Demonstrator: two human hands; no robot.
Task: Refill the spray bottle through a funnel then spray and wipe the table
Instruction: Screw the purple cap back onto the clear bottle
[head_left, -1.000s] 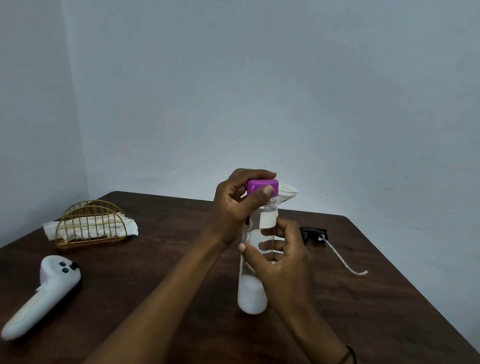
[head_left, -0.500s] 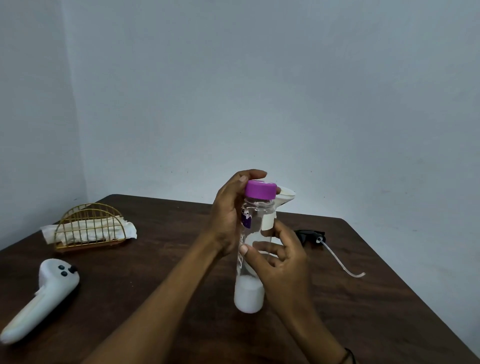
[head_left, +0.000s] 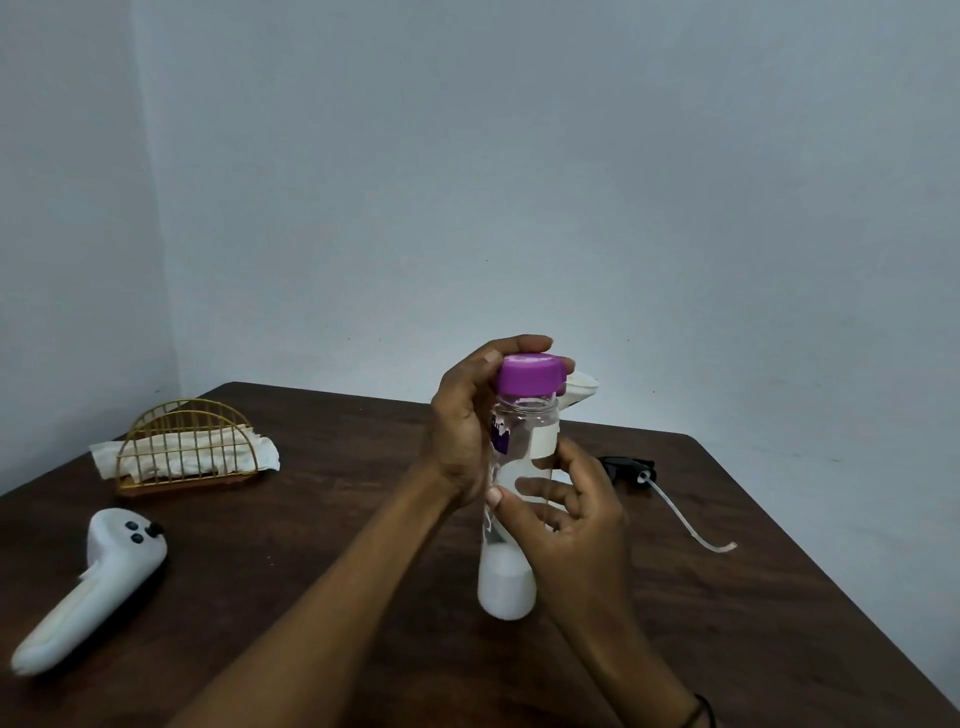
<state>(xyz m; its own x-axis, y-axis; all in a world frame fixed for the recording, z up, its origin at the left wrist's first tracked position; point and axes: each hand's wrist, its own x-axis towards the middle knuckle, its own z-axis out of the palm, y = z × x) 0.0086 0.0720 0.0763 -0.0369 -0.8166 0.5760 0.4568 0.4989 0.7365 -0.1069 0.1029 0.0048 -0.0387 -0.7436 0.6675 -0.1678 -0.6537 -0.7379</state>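
Observation:
A clear bottle (head_left: 524, 431) with a purple cap (head_left: 529, 375) stands upright at the middle of the dark wooden table (head_left: 322, 597); its lower end (head_left: 506, 587) looks white. My left hand (head_left: 462, 431) curls its fingers round the purple cap. My right hand (head_left: 566, 519) grips the bottle's body from the right. Just behind the cap shows the white rim of a funnel (head_left: 583, 387); what it sits in is hidden. The black spray head (head_left: 628, 466) with its dip tube (head_left: 691, 525) lies on the table to the right.
A gold wire holder with white cloths (head_left: 187, 452) stands at the back left. A white hand controller (head_left: 93, 587) lies near the left edge. The table's right edge runs diagonally close to the dip tube.
The purple-capped bottle went from tilted to upright. My left hand's fingers have shifted round the cap. The right hand stays on the bottle's body.

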